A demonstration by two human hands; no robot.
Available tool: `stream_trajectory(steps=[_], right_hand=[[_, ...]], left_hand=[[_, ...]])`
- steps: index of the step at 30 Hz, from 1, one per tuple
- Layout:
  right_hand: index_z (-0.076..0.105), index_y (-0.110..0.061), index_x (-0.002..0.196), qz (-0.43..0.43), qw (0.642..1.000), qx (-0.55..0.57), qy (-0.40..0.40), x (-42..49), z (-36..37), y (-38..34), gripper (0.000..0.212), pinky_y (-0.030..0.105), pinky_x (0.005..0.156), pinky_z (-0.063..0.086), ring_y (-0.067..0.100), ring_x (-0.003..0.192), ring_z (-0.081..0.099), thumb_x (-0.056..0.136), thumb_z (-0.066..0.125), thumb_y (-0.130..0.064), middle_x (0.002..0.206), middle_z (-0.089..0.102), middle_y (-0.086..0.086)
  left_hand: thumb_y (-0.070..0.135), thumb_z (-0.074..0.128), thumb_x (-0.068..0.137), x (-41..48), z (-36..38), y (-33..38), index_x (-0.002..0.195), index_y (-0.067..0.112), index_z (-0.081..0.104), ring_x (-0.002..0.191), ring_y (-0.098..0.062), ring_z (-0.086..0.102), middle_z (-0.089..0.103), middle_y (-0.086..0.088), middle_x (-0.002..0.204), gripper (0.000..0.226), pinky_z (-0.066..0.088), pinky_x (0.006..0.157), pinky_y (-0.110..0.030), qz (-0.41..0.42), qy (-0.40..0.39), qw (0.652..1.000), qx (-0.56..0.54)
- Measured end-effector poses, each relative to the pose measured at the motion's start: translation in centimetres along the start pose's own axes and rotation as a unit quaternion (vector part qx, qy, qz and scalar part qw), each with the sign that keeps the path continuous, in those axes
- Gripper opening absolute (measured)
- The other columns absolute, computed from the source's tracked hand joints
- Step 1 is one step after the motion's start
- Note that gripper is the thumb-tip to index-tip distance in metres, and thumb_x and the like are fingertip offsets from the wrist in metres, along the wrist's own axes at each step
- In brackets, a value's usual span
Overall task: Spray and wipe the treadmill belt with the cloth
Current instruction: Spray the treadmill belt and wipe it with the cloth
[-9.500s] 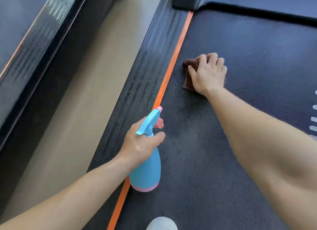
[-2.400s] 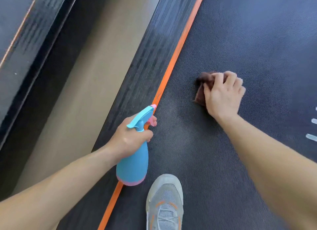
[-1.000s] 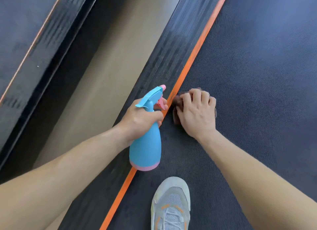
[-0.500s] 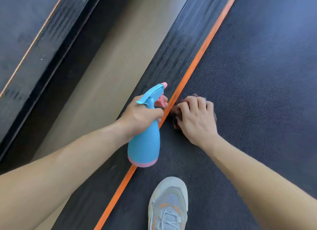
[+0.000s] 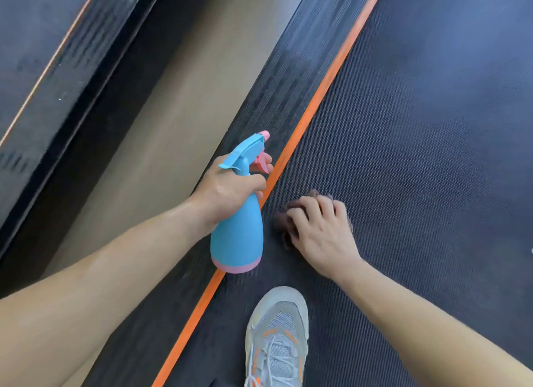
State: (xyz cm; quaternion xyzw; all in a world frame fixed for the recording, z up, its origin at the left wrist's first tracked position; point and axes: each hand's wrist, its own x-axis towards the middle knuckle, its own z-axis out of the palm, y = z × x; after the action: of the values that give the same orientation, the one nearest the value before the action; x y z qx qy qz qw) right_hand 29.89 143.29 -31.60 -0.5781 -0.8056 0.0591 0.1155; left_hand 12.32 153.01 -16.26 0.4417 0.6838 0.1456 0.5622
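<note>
Dark textured belt (image 5: 418, 155) bears the bunched brown cloth (image 5: 281, 219) under the right hand (image 5: 320, 233); a grey shoe (image 5: 277, 334) stands near that grip, on the wrist side.

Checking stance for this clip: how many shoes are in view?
1. A grey shoe stands on the treadmill belt at the bottom edge, nearer the camera than the cloth; a second may be out of frame.

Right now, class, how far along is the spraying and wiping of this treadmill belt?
Done: unclear; the treadmill belt shows no clear wet patch. In hand: the right hand grips the brown cloth on the belt beside the orange stripe; the left hand holds the blue spray bottle. Left: probably the wide belt beyond.
</note>
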Motion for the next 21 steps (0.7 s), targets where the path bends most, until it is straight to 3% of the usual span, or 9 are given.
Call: stream_trajectory(steps=[3,4,7,9,11,14,16,18,21], right_hand=[[0.062,-0.02,0.11,-0.071,0.997,-0.007,-0.011,-1.5,-0.4,2.5,0.029,0.047,0.081,0.04,0.034,0.101,0.055,0.091,0.063,-0.041,0.12,0.06,0.005],[0.062,-0.019,0.11,-0.038,0.999,-0.022,-0.002,-0.4,-0.6,4.2,0.03,0.047,0.081,0.04,0.034,0.101,0.054,0.09,0.064,-0.042,0.12,0.059,0.006],[0.059,-0.017,0.11,0.18,0.98,-0.072,0.05,3.1,-1.9,9.4,0.033,0.048,0.081,0.039,0.036,0.103,0.049,0.092,0.062,-0.045,0.122,0.055,0.011],[0.058,-0.017,0.11,0.241,0.967,-0.057,0.066,1.6,-2.3,9.6,0.033,0.05,0.083,0.039,0.036,0.103,0.048,0.093,0.06,-0.045,0.124,0.053,0.013],[0.061,-0.017,0.109,0.2,0.977,-0.044,0.06,-3.1,-2.0,7.2,0.03,0.049,0.083,0.04,0.036,0.104,0.051,0.091,0.064,-0.041,0.123,0.056,0.011],[0.065,-0.022,0.108,0.066,0.997,-0.024,0.011,-9.5,-2.2,4.7,0.028,0.048,0.084,0.042,0.034,0.102,0.056,0.088,0.067,-0.041,0.121,0.058,0.006],[0.065,-0.023,0.108,0.061,0.997,-0.034,0.013,-9.7,-2.7,7.7,0.027,0.047,0.084,0.043,0.034,0.102,0.057,0.091,0.062,-0.043,0.121,0.059,0.005],[0.064,-0.021,0.107,0.195,0.976,-0.074,0.055,-8.2,-3.3,12.4,0.029,0.047,0.081,0.042,0.035,0.102,0.056,0.09,0.063,-0.045,0.121,0.06,0.008],[0.061,-0.021,0.109,0.386,0.914,-0.084,0.096,-9.2,-4.4,15.7,0.031,0.048,0.081,0.04,0.035,0.104,0.05,0.089,0.065,-0.044,0.125,0.056,0.01]], left_hand=[[0.002,0.063,0.087,-0.1,0.7,-0.1,0.106,0.025,0.075,0.069,-0.012,0.065,0.078,0.007,0.1,0.032,0.059,0.073,-0.033,-0.006,-0.005,1.0,0.006],[0.002,0.063,0.086,-0.1,0.9,-0.2,0.105,0.025,0.075,0.071,-0.014,0.065,0.078,0.007,0.104,0.032,0.059,0.078,-0.038,-0.003,-0.012,1.0,0.013],[0.005,0.063,0.081,0.0,1.8,-0.1,0.105,0.031,0.075,0.071,-0.016,0.065,0.077,0.009,0.108,0.038,0.058,0.082,-0.044,0.022,-0.028,0.999,0.029],[0.01,0.064,0.074,0.0,2.5,0.4,0.105,0.034,0.075,0.073,-0.015,0.064,0.077,0.013,0.107,0.041,0.057,0.083,-0.042,0.032,-0.029,0.998,0.035],[0.014,0.063,0.068,0.0,3.6,1.1,0.103,0.034,0.076,0.077,-0.016,0.066,0.077,0.013,0.107,0.042,0.058,0.086,-0.042,0.036,-0.031,0.998,0.038],[0.016,0.063,0.065,0.3,6.6,2.4,0.1,0.03,0.077,0.075,-0.017,0.066,0.078,0.009,0.107,0.04,0.057,0.085,-0.039,0.042,-0.055,0.997,0.045],[0.015,0.063,0.064,0.5,9.1,3.3,0.097,0.027,0.077,0.078,-0.017,0.066,0.078,0.009,0.107,0.038,0.056,0.087,-0.04,0.055,-0.082,0.993,0.066],[0.016,0.063,0.064,0.8,11.5,4.4,0.1,0.025,0.076,0.079,-0.019,0.067,0.077,0.009,0.11,0.038,0.055,0.088,-0.041,0.067,-0.118,0.986,0.092],[0.017,0.063,0.066,1.4,15.3,6.2,0.1,0.031,0.075,0.077,-0.02,0.067,0.077,0.009,0.11,0.038,0.056,0.091,-0.045,0.088,-0.159,0.974,0.134]])
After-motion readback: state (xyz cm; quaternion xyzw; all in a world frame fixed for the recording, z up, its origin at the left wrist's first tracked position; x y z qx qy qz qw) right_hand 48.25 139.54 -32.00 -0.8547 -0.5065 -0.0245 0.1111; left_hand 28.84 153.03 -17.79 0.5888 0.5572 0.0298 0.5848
